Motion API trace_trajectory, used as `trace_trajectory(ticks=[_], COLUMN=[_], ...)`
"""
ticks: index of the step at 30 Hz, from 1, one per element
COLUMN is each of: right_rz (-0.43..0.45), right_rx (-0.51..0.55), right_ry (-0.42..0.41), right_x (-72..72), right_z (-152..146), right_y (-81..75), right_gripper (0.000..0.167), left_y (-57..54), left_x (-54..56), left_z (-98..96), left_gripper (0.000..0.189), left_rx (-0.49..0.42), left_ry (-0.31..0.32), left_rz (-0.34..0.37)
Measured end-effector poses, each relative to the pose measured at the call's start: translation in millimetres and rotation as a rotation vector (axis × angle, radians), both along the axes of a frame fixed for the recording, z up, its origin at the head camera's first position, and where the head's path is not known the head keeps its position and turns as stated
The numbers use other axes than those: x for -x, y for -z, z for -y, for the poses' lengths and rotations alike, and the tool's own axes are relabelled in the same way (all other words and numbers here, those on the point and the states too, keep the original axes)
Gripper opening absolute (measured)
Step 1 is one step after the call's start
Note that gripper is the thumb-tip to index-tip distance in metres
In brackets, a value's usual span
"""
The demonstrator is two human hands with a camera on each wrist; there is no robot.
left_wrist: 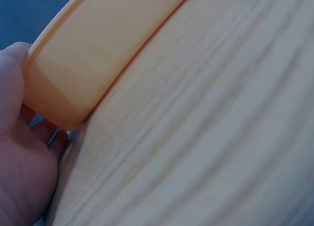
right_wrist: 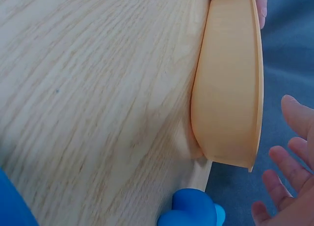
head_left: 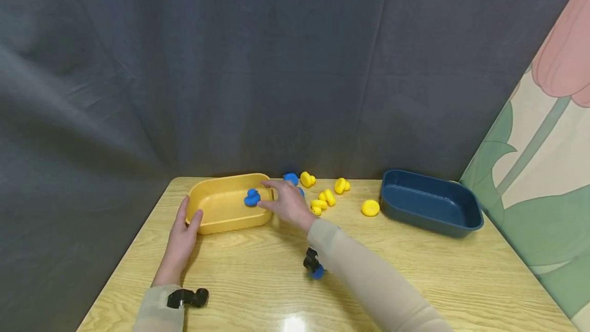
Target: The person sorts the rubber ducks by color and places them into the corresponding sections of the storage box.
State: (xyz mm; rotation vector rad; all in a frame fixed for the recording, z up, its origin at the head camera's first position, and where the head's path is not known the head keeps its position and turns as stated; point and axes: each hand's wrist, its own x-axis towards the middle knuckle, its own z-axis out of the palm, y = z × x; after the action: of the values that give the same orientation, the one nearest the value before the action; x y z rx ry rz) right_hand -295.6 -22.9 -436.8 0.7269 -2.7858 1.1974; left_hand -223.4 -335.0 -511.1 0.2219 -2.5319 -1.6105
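A yellow tub [head_left: 221,228] stands at the table's left, with one blue rubber duck [head_left: 252,198] inside it near the right end. My left hand [head_left: 181,234] holds the tub's left end, thumb at the front side and fingers round the end, as the left wrist view also shows at a corner. Over the tub's right end hovers my right hand [head_left: 288,203], thumb and fingers apart with nothing between them. In the right wrist view its fingers [right_wrist: 289,169] are spread beside the tub wall [right_wrist: 228,84]. Another blue duck [right_wrist: 191,209] lies below them.
Several yellow rubber ducks [head_left: 342,185] lie right of my right hand, near the back edge. Behind that hand is a blue duck [head_left: 290,178]; a blue object [head_left: 317,272] shows partly under the right forearm. A dark blue tub [head_left: 430,204] stands at the right.
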Motion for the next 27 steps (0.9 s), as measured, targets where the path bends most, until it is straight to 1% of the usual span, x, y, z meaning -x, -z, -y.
trace_trajectory(ticks=[5,9,17,22,27], right_rz=[-0.038,-0.026,-0.062,-0.041,0.011], right_rx=[-0.009,-0.008,-0.032,-0.055,-0.061], right_ry=[0.018,0.031,0.069,0.092,0.083], right_x=[1.3,2.0,7.1,9.8,8.7], right_z=[-4,-9,-32,-52,-71], right_y=[-1.5,-4.6,-13.6,-14.6,-11.9], right_gripper=[0.057,0.06,0.062,0.064,0.064], left_y=[1.3,2.0,2.0,2.5,4.0], left_x=[1.0,1.9,4.0,4.2,4.4], left_z=[0.7,0.7,0.8,1.4,1.6], left_gripper=[0.084,0.084,0.085,0.085,0.085], left_rx=[0.006,0.004,0.011,0.01,-0.002], left_ry=[-0.001,-0.001,0.006,0.008,0.013], left_rz=[-0.007,-0.007,-0.02,-0.02,-0.033])
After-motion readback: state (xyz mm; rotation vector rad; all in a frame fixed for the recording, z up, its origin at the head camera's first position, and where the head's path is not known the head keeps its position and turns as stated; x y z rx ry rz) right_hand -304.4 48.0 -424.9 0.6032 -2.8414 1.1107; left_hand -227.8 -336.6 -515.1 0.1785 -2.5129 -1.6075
